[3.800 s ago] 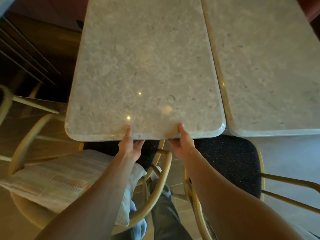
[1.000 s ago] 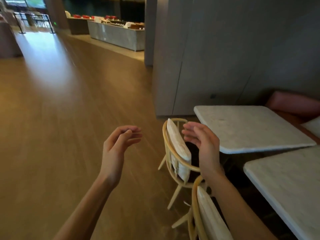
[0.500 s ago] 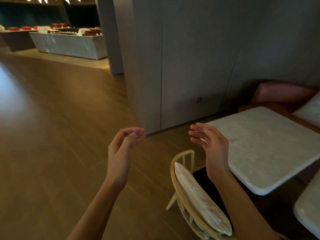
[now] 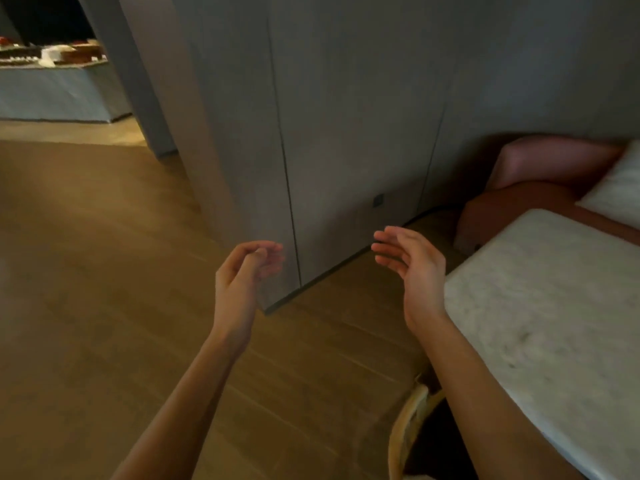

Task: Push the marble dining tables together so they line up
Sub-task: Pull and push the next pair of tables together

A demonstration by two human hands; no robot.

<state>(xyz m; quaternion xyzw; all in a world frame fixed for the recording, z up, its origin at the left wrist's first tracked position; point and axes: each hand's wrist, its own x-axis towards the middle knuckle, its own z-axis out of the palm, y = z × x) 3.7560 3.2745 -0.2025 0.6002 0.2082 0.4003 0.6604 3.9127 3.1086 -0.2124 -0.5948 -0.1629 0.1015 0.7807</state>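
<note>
One marble dining table (image 4: pixel 554 306) with a pale mottled top fills the right side, its rounded near-left edge just right of my right wrist. My right hand (image 4: pixel 412 268) hovers in the air left of that edge, fingers relaxed and spread, touching nothing. My left hand (image 4: pixel 246 271) floats over the wooden floor farther left, fingers loosely curled, holding nothing. The second marble table is out of view.
A curved wooden chair back (image 4: pixel 408 431) sits at the bottom right under my right forearm. A grey panelled wall (image 4: pixel 346 133) stands ahead. A reddish bench (image 4: pixel 512 209) with a pink cushion (image 4: pixel 554 161) lies behind the table. A counter (image 4: pixel 52 91) is far left.
Both hands have let go of the first table's edge and are raised empty. The view has swung and moved closer to another table; the chair has dropped to the bottom edge.
</note>
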